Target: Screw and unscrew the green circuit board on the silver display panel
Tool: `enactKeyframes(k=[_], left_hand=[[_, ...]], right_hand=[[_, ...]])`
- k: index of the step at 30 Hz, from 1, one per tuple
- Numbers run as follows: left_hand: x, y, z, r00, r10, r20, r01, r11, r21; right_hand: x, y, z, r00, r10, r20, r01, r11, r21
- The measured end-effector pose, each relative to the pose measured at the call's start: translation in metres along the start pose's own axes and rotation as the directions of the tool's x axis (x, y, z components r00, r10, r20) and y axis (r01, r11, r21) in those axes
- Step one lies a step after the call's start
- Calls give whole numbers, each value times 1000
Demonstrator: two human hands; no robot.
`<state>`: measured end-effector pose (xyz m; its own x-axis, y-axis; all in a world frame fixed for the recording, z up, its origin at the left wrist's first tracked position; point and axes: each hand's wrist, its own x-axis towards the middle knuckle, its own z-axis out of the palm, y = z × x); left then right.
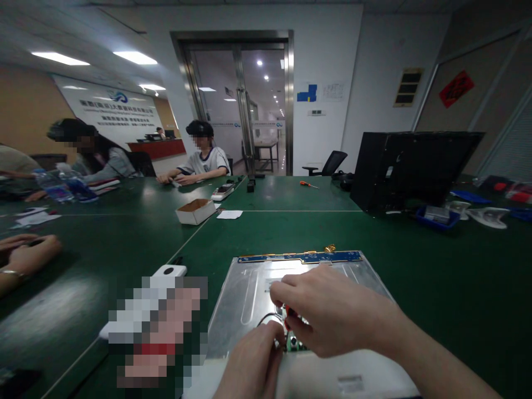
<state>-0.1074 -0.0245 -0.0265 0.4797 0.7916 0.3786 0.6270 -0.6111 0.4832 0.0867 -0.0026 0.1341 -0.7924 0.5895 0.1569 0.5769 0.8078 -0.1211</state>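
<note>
Close-up work on a green circuit board (294, 342) at the near edge of a metal-backed display panel (253, 288), between panel and white housing (320, 377). Right hand (332, 307): fingers curled round a red-orange tool (287, 313) (screwdriver by the look of it; tip hidden). Left hand (260, 354): fingers narrow, down beside the board and a thin black cable (268, 316); can't tell if they pinch anything. My read: small-part handling at the board. Calls for an upright tool, light pressure, board kept steady, cable out from under the tip.

Panel lies flat on the green table (440, 288), blue circuit strip (299, 257) along its far edge. Left: white handheld device (170, 271). Farther: open box (195, 213), orange screwdriver (306, 183). Right: black monitor (411, 172), blue tray (438, 219) beside it.

Room: office, glass doors (224, 111) at the far side, a person in a white shirt (210, 160) seated far left of centre.
</note>
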Motion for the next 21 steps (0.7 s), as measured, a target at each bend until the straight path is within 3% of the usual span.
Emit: enactKeyframes(k=[6, 15, 21], left_hand=[[1, 3, 0, 990, 89, -106, -87, 996, 17], [0, 3, -1, 1000, -16, 18, 16, 1000, -21], [0, 2, 0, 999, 27, -30, -27, 1000, -13]], right_hand=[[3, 0, 4, 999, 27, -23, -28, 999, -16], [-2, -3, -5, 999, -18, 32, 17, 1000, 23], [1, -2, -1, 1000, 24, 20, -24, 1000, -1]])
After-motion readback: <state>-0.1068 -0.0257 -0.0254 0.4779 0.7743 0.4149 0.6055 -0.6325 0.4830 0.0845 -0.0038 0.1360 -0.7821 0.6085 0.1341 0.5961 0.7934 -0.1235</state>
